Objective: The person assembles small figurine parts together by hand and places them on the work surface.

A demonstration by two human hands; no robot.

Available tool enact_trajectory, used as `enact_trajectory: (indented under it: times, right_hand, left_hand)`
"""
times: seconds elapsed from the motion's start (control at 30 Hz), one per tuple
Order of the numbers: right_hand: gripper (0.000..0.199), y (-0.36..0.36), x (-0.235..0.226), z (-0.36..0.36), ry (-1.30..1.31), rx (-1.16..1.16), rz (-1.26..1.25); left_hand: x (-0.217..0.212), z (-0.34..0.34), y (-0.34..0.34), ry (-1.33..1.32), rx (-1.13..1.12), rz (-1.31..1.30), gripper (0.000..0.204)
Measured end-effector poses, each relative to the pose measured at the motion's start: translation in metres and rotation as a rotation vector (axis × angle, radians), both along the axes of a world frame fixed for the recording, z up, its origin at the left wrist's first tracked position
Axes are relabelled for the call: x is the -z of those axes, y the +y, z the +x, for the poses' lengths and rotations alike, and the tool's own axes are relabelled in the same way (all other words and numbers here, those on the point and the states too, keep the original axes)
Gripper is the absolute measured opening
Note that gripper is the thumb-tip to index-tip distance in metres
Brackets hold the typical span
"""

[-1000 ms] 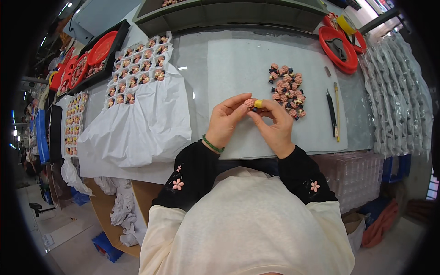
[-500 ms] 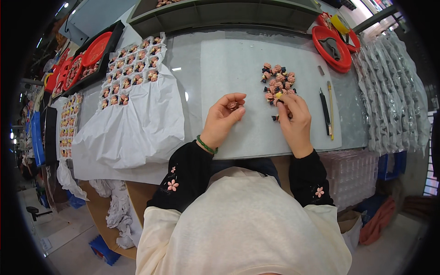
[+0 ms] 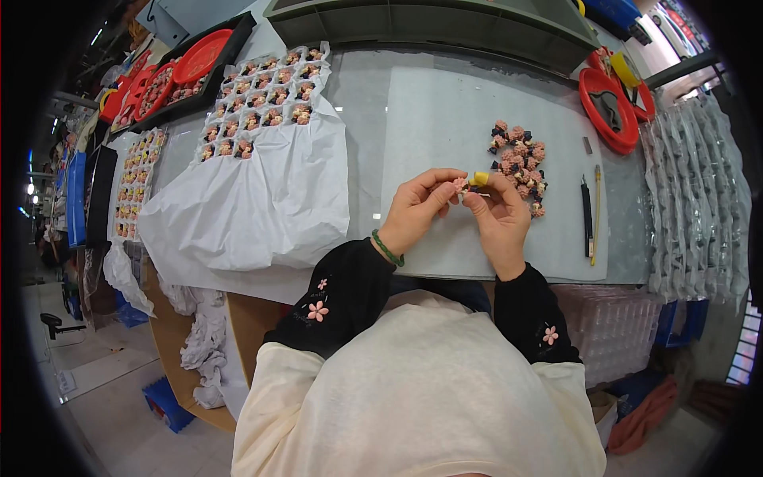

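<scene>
In front of me my left hand [image 3: 413, 208] and my right hand [image 3: 502, 222] meet over the white sheet [image 3: 421, 119]. Between their fingertips is a small figurine [image 3: 461, 185] with pink, curly-looking hair. My left thumb and index finger pinch its pink part. My right fingertips close on its other side, where a small pale piece shows; its details are too small to make out. Yellow tape [image 3: 480, 179] wraps a right fingertip. Just beyond my right hand lies a loose pile of similar pink and dark-blue figurines [image 3: 520, 163].
Figurines [image 3: 300, 115] sit in rows in a white tray at left, with white paper [image 3: 262, 207] below. A black pen-like tool [image 3: 586, 219] and thin yellow stick [image 3: 596, 215] lie right. Beyond are a red dish [image 3: 608, 111], clear trays [image 3: 691, 199] and a grey-green crate [image 3: 429, 28].
My right hand has left the pile and come to my left hand. The pink piece held in my left palm is now at the fingertips of both hands. The whole view has shifted.
</scene>
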State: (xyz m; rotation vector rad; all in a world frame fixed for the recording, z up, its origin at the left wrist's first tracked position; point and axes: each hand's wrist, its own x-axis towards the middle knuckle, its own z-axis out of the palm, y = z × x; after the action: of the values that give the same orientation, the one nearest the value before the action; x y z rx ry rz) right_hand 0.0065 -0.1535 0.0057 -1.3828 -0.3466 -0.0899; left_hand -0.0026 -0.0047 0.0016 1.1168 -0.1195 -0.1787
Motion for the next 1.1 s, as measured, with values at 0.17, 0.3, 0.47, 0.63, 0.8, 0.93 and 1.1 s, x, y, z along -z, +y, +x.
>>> enact_trajectory:
  times: [0.17, 0.3, 0.47, 0.63, 0.8, 0.93, 1.1]
  right_hand:
    - [0.035, -0.001, 0.002, -0.001, -0.069, 0.080, -0.067]
    - [0.034, -0.002, 0.002, -0.004, -0.083, 0.103, -0.078]
    - [0.022, -0.005, -0.003, -0.004, -0.095, 0.073, -0.099]
    - [0.016, -0.005, -0.001, 0.000, -0.079, 0.067, -0.040]
    - [0.014, -0.003, 0.002, 0.004, -0.057, 0.099, -0.055]
    - [0.012, -0.005, 0.007, 0.001, -0.071, 0.108, -0.115]
    - [0.026, 0.001, -0.005, -0.007, -0.031, 0.098, -0.079]
  left_hand:
    - [0.000, 0.001, -0.001, -0.082, -0.007, 0.008, 0.025]
    - [0.001, 0.003, -0.002, -0.054, -0.005, -0.081, 0.030]
    - [0.003, 0.003, -0.007, -0.070, -0.107, -0.136, 0.033]
    - [-0.006, 0.003, -0.006, -0.004, -0.008, -0.034, 0.035]
    - [-0.001, -0.001, -0.011, -0.208, 0.042, 0.079, 0.041]
    - [-0.002, -0.006, -0.011, -0.189, 0.004, 0.076, 0.043]
    - [-0.033, -0.021, -0.002, -0.008, -0.113, 0.047, 0.038]
